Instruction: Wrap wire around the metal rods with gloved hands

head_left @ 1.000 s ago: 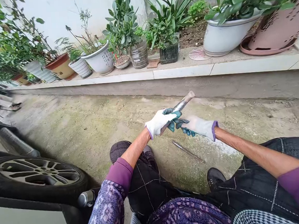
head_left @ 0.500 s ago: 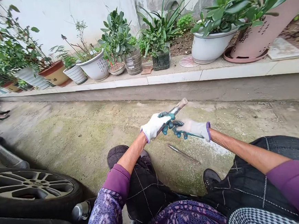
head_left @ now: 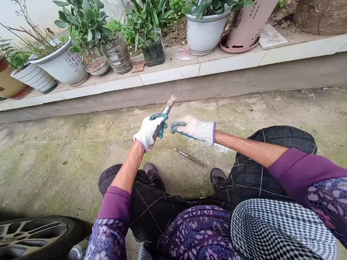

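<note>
My left hand (head_left: 152,131), in a white glove with blue-green coated fingers, is closed around a short rod (head_left: 169,103). The rod has a silvery, ridged stretch and a pale blunt end, and it points up and away from me; its lower part is hidden in the palm. My right hand (head_left: 193,129), gloved alike, hovers just right of the left one, a small gap between them. Its fingers are curled together, and whatever they hold, if anything, is hidden. On the concrete below lies a second thin rod (head_left: 190,158), slanting between my shoes.
Several potted plants, including a white pot (head_left: 206,33) and a pink pot (head_left: 244,18), line a tiled ledge (head_left: 169,75) ahead. A car wheel (head_left: 29,241) is at lower left. White powder (head_left: 224,148) dusts the concrete floor. A checkered cloth (head_left: 280,229) covers my lap's right side.
The view has swung right and down. My right hand has drawn slightly away from the left, and its fingers have curled in. The left hand keeps hold of the rod.
</note>
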`<state>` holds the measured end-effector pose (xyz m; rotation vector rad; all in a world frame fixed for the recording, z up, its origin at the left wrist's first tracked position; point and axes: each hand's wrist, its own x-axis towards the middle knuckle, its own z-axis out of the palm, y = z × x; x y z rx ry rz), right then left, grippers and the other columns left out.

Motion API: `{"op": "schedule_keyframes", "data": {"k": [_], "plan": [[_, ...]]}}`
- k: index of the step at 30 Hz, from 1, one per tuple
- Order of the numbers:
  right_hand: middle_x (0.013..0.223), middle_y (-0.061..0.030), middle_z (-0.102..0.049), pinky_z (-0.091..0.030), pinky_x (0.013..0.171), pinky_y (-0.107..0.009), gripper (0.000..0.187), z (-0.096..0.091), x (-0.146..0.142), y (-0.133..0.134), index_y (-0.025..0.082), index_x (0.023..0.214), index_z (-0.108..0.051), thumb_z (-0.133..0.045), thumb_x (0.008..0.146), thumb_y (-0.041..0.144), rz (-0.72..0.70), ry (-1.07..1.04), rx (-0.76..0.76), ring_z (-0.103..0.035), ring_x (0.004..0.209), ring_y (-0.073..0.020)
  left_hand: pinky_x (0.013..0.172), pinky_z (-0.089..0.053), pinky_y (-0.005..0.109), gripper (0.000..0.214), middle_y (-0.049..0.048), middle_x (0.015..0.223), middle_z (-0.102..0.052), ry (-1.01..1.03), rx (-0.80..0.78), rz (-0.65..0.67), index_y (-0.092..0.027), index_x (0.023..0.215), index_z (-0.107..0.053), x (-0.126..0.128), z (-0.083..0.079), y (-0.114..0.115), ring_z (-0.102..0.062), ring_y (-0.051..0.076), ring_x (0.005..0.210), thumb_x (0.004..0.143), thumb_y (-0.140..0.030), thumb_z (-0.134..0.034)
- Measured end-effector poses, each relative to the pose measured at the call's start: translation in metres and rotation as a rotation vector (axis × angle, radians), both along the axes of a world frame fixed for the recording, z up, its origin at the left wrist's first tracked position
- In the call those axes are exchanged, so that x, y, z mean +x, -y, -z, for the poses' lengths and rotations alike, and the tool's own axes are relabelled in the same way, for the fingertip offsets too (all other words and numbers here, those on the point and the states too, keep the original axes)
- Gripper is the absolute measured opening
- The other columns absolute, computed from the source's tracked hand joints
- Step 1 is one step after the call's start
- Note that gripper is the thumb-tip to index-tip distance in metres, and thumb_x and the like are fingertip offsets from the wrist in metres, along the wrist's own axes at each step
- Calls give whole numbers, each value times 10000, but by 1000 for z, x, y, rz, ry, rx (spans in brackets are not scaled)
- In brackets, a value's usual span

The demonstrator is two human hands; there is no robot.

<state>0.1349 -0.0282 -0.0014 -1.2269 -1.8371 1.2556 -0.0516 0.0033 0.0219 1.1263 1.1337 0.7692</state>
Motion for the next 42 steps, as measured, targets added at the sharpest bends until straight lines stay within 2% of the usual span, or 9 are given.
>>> {"op": "schedule_keyframes", "data": {"k": [6, 11, 16, 19, 23, 28, 33, 37, 42], "plan": [[636, -4, -560, -337, 508, -245, 209, -13, 6, 11, 150, 805, -673, -515, 783, 285, 45, -48, -53, -411, 546, -119, 362, -318, 211, 474, -47, 579, -507, 162, -163, 103, -123, 1033, -643, -9, -5, -7, -387, 62, 371, 895, -574, -599], [589, 20, -484, -284, 465, -231, 188, -20, 6, 16, 154, 811, -664, -519, 791, 271, 66, -16, -128, -357, 503, -100, 460, -449, 215, 393, -31, 658, -579, 152, -116, 72, -148, 1009, -592, -11, -4, -4, -534, 86, 487, 785, -427, -753], [588, 22, -484, -294, 470, -232, 194, -20, 4, 15, 158, 822, -675, -505, 809, 250, 40, 55, -130, -376, 496, -104, 541, -534, 246, 472, -33, 754, -638, 98, -76, 21, -196, 947, -510, -5, -2, 2, -659, 127, 582, 621, -281, -841], [563, 33, -458, -287, 464, -232, 210, -21, 2, 16, 152, 826, -687, -498, 818, 243, 36, 109, -132, -371, 480, -100, 455, -462, 204, 420, -26, 751, -649, 47, 12, 27, -191, 924, -516, 1, 3, 5, -619, 102, 508, 637, -263, -814], [534, 47, -437, -286, 459, -228, 222, -23, -1, 16, 143, 848, -693, -494, 817, 235, 46, 121, -146, -363, 464, -94, 344, -295, 170, 318, -43, 669, -627, -60, 135, 38, -195, 926, -535, 6, 10, 7, -454, 49, 370, 710, -253, -762], [564, 49, -454, -298, 449, -220, 254, -26, 0, 17, 139, 905, -699, -477, 829, 238, 41, 153, -159, -375, 457, -88, 343, -262, 175, 327, -73, 571, -511, -27, 11, 74, -167, 1029, -618, 3, 5, 8, -347, 35, 354, 781, -331, -753], [591, 46, -455, -300, 439, -215, 238, -26, 2, 17, 148, 906, -682, -478, 827, 239, 47, 127, -188, -363, 448, -80, 358, -328, 212, 459, -55, 567, -490, 172, -198, 205, -139, 1079, -631, -8, -2, -2, -382, 69, 366, 895, -557, -595], [572, 47, -431, -277, 428, -222, 217, -22, 3, 16, 160, 891, -677, -496, 827, 262, 53, 94, -201, -351, 440, -87, 448, -478, 232, 367, -24, 661, -586, 198, -176, 194, -142, 1006, -589, -12, 0, -4, -538, 93, 469, 805, -418, -723], [531, 41, -423, -283, 452, -234, 155, -16, 2, 15, 177, 792, -645, -502, 801, 237, 57, 96, -175, -355, 446, -95, 632, -607, 329, 527, -41, 757, -641, 149, -111, 113, -194, 992, -500, -5, 8, 2, -699, 159, 621, 609, -242, -859]]}}
